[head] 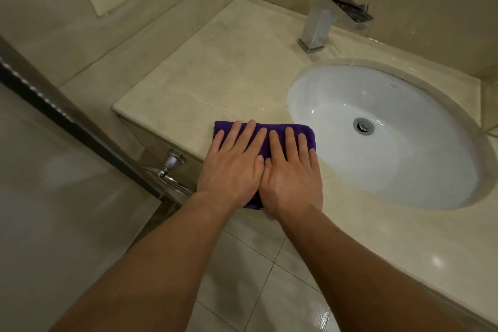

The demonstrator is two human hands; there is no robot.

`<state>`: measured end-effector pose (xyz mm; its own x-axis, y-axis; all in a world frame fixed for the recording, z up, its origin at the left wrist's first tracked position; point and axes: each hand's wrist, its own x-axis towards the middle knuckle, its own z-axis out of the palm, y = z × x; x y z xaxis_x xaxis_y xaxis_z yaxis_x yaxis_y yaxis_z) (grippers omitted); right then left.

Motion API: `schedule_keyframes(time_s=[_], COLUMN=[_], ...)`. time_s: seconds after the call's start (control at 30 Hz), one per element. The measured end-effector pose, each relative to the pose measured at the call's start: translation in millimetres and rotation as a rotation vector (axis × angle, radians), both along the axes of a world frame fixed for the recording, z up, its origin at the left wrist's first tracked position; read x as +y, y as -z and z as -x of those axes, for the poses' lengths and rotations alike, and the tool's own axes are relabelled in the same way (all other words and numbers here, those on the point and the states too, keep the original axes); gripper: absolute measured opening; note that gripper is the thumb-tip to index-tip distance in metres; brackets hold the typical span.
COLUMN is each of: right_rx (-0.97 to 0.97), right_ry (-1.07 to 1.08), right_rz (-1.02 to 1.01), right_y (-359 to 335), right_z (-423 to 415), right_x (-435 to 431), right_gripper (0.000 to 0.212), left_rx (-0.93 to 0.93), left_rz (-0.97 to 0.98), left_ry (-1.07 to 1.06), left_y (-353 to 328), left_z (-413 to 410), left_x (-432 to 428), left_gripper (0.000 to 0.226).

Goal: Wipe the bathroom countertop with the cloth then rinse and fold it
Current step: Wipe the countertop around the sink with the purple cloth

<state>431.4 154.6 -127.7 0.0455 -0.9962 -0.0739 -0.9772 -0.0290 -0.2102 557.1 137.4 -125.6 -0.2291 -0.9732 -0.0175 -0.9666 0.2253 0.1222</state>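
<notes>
Two flat hands press one folded purple cloth at the counter's front edge.

The left hand [231,167] and right hand [292,172] lie side by side, thumbs touching, fingers straight and slightly spread, palms down on the cloth [309,135]. They grip nothing. The cloth is a soft, fuzzy rectangle, and its near corner hangs just over the edge. It sits on the glossy cream stone countertop [215,70], which has a thin crack and wet streaks. Just to its right is one oval white basin [404,164], smooth and glazed, with one round metal drain [363,125]. One angular chrome faucet [328,16] stands behind the basin. Below are pale square floor tiles [256,264] and one chrome knob [172,163].
</notes>
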Motion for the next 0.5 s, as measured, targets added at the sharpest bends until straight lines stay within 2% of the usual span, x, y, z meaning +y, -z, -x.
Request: schedule_keyframes(time_s=[0.5], right_rx=[-0.010], right_ry=[-0.031], right_rz=[-0.017], right_y=[-6], right_z=[-12], right_x=[-45], right_gripper=[0.061], left_rx=[-0.006], left_rz=[-0.036], left_ry=[-0.033], left_y=[-5], left_z=[-12], left_x=[-41], left_gripper=[0.057])
